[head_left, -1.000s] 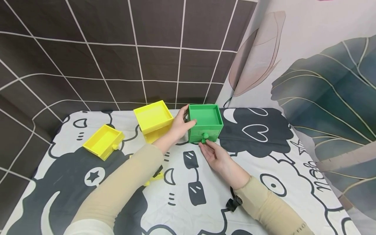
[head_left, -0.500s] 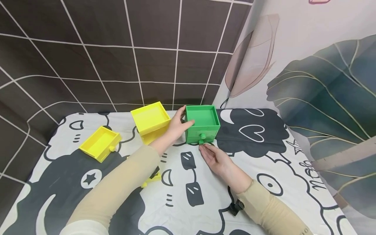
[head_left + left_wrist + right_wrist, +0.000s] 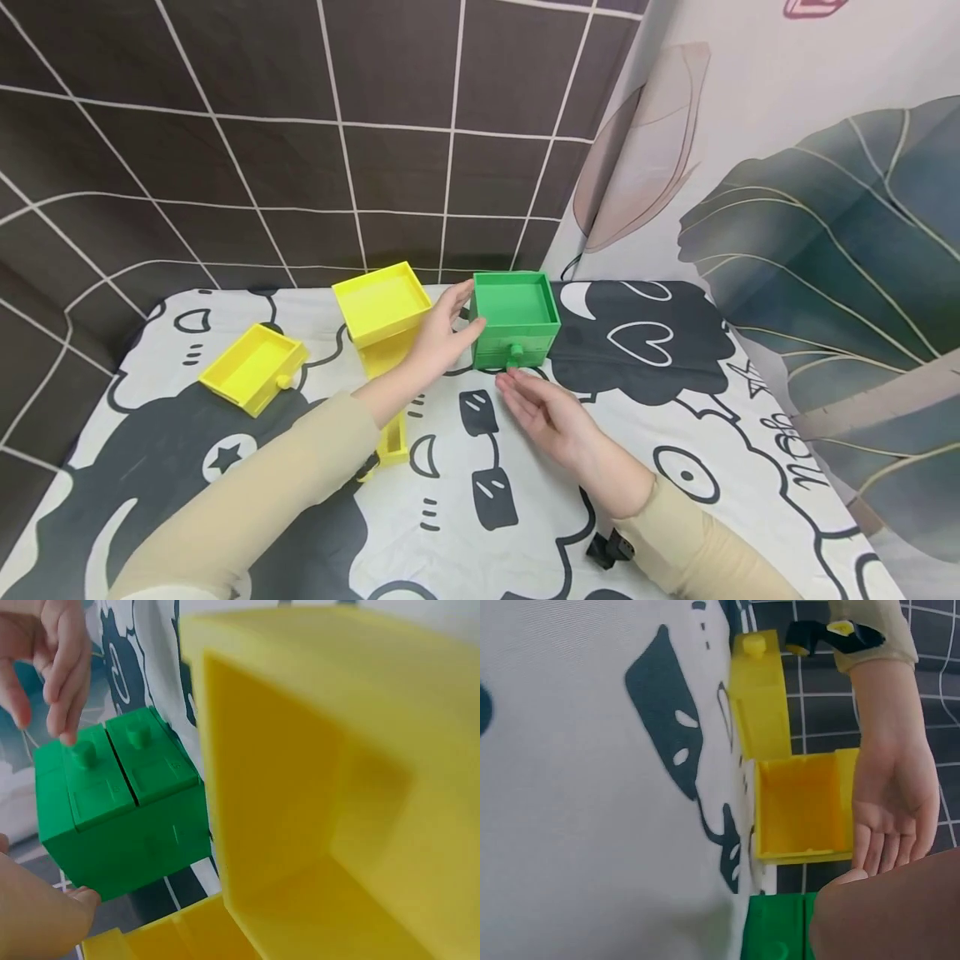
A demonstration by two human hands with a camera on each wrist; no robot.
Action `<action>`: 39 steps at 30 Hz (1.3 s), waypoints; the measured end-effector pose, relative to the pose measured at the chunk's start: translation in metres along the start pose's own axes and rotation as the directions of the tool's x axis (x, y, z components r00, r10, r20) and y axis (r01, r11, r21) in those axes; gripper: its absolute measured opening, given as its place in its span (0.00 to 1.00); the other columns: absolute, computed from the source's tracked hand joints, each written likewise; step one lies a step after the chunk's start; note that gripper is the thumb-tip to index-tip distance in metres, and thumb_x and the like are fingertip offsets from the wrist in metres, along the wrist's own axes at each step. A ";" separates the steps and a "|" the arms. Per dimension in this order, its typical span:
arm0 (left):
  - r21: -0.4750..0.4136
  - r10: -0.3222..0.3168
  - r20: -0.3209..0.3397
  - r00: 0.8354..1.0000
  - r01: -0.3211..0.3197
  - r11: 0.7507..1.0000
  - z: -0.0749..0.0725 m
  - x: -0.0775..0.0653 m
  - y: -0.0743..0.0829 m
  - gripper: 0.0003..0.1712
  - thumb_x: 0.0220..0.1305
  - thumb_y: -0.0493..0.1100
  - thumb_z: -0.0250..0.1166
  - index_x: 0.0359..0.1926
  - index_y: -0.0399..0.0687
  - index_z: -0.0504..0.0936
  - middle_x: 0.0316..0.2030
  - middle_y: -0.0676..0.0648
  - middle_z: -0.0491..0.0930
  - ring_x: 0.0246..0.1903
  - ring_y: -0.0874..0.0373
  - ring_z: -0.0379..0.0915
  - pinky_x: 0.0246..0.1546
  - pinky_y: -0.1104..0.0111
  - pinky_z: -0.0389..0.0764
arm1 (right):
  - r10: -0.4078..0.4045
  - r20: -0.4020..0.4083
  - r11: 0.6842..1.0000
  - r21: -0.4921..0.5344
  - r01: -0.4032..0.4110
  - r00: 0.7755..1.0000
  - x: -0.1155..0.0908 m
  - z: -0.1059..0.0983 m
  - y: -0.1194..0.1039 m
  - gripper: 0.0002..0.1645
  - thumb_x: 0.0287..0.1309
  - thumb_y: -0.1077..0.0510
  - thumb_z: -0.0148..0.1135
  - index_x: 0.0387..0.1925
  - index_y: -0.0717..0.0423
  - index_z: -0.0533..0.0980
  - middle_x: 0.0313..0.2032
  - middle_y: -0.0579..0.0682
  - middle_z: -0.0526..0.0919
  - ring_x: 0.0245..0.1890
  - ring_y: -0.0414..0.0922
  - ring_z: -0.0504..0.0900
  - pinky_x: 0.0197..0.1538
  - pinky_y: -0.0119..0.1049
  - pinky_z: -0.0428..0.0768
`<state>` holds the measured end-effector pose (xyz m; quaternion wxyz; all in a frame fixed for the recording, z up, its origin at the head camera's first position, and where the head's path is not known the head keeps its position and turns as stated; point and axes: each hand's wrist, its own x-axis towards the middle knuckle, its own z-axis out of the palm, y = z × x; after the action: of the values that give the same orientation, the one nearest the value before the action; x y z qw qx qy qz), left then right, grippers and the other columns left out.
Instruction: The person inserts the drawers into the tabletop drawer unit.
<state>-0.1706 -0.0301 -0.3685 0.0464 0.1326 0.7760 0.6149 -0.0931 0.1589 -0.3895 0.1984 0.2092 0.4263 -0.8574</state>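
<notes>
A small green drawer box (image 3: 516, 300) with an open-topped upper tray stands near the back of the cloth. The left wrist view shows its two drawer fronts, each with a round knob (image 3: 139, 733), both seated in the box. My left hand (image 3: 437, 337) is just left of the box, fingers extended and thumb near its side, holding nothing. In front of the knobs is my right hand (image 3: 551, 417), palm turned up, fingers loosely bent and holding nothing. Left of my left hand stands a yellow box (image 3: 382, 304) with an opening at its front.
A yellow drawer (image 3: 255, 367) with a knob lies at the left on the cloth (image 3: 420, 533). Another yellow drawer (image 3: 392, 442) is partly hidden behind my left forearm. A dark gridded wall hanging (image 3: 397, 167) rises behind the boxes.
My left hand has drawn slightly away from the green box's side to the left. My right fingertips have dropped off the lower knob. More of the yellow drawer by my left forearm shows.
</notes>
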 end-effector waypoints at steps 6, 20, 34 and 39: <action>0.005 0.010 0.034 0.999 -0.010 1.000 -0.014 -0.024 0.002 0.35 0.76 0.34 0.61 0.79 0.34 0.61 0.80 0.36 0.63 0.81 0.42 0.58 0.84 0.54 0.61 | -0.060 0.097 0.994 -0.083 0.068 0.993 -0.007 0.010 -0.004 0.32 0.80 0.68 0.46 0.79 0.72 0.54 0.46 0.47 0.91 0.49 0.37 0.91 0.67 0.28 0.83; -0.153 -0.134 0.066 0.989 0.142 0.978 -0.038 -0.068 0.002 0.34 0.78 0.35 0.59 0.79 0.35 0.61 0.79 0.37 0.65 0.80 0.42 0.60 0.81 0.53 0.67 | -0.169 0.119 0.959 -0.208 0.191 0.978 0.001 0.019 -0.016 0.32 0.76 0.70 0.50 0.76 0.75 0.60 0.50 0.49 0.90 0.49 0.35 0.90 0.59 0.25 0.87; -0.199 -0.148 0.124 0.981 0.171 0.965 -0.042 -0.122 0.001 0.32 0.78 0.37 0.60 0.77 0.36 0.65 0.76 0.35 0.70 0.78 0.40 0.65 0.72 0.74 0.76 | -0.376 0.155 0.834 -0.372 0.407 0.913 0.008 0.025 -0.021 0.27 0.71 0.70 0.57 0.69 0.74 0.70 0.55 0.54 0.90 0.46 0.34 0.91 0.59 0.28 0.88; -0.246 -0.180 0.166 0.970 0.218 0.945 -0.040 -0.140 0.000 0.32 0.78 0.40 0.61 0.77 0.37 0.65 0.76 0.36 0.70 0.77 0.41 0.66 0.66 0.84 0.75 | -0.404 0.166 0.795 -0.422 0.435 0.900 0.011 0.028 -0.023 0.28 0.69 0.70 0.60 0.69 0.74 0.71 0.58 0.60 0.88 0.47 0.34 0.91 0.59 0.27 0.88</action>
<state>-0.0456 -0.1041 -0.3720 0.1801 0.0892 0.6921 0.6933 -0.1200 0.1468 -0.3650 0.0605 0.0291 0.6412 -0.7644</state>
